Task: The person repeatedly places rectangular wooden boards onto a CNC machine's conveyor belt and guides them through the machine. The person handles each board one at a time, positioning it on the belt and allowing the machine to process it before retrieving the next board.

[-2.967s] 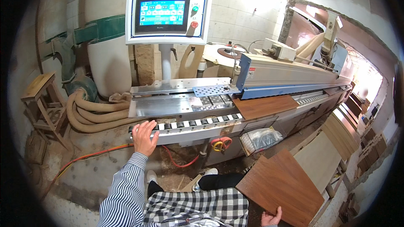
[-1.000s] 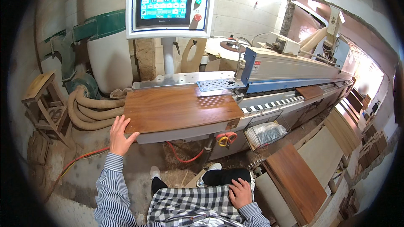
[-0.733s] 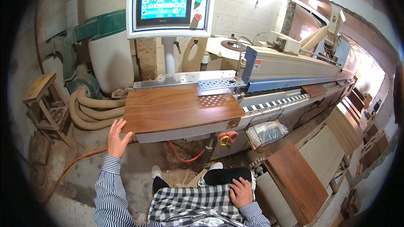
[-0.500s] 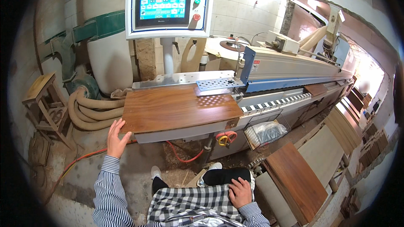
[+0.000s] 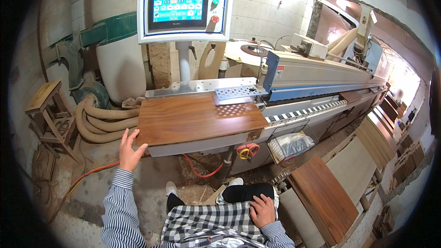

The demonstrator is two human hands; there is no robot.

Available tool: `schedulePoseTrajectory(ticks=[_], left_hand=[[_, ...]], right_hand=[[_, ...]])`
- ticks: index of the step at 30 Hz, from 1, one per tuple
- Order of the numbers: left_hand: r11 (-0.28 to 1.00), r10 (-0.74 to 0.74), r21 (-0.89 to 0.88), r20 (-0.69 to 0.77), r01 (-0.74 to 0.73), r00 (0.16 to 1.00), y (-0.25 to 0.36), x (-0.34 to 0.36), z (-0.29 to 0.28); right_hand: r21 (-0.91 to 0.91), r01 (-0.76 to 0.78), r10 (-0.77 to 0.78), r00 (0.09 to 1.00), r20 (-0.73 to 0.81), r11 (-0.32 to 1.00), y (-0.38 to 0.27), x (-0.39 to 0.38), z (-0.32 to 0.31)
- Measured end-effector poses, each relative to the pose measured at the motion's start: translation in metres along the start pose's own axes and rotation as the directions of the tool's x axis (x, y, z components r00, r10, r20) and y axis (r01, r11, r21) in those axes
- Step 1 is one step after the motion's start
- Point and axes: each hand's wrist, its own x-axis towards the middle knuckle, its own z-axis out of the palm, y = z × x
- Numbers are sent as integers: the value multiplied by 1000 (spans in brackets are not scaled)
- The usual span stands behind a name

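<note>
A brown wood-grain board (image 5: 193, 117) lies flat on the infeed end of a long edge-banding machine (image 5: 317, 76). My left hand (image 5: 132, 150) is at the board's near left corner, its fingers and thumb spread apart around the corner and gripping nothing. Whether the fingertips press on the edge is hard to make out. On my lap, over the black-and-white checked apron (image 5: 197, 220), rests my right hand (image 5: 262, 211) with fingers stretched and nothing in it. A blue perforated plate (image 5: 236, 93) overhangs the board's far right part.
A control panel (image 5: 178, 9) stands behind the board. Farther along the machine lies another brown board (image 5: 351, 96). To my right is a stack of brown boards (image 5: 324, 197). A wire basket (image 5: 291, 144) hangs below the machine; a wooden stool (image 5: 48, 115) and thick hoses (image 5: 87, 124) are at left.
The board has slid slightly to the right, and my left hand has shifted right with it. The farther board has also moved along the machine. My right hand has stayed put.
</note>
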Motion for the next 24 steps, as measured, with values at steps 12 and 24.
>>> schedulePoseTrajectory(ticks=[12,24], left_hand=[[968,220,128,-8,-217,975,48,5,76],[840,486,294,-34,-456,873,34,8,108]], right_hand=[[353,-87,172,961,-216,931,22,4,2],[-420,-220,201,976,-89,880,187,51,-35]])
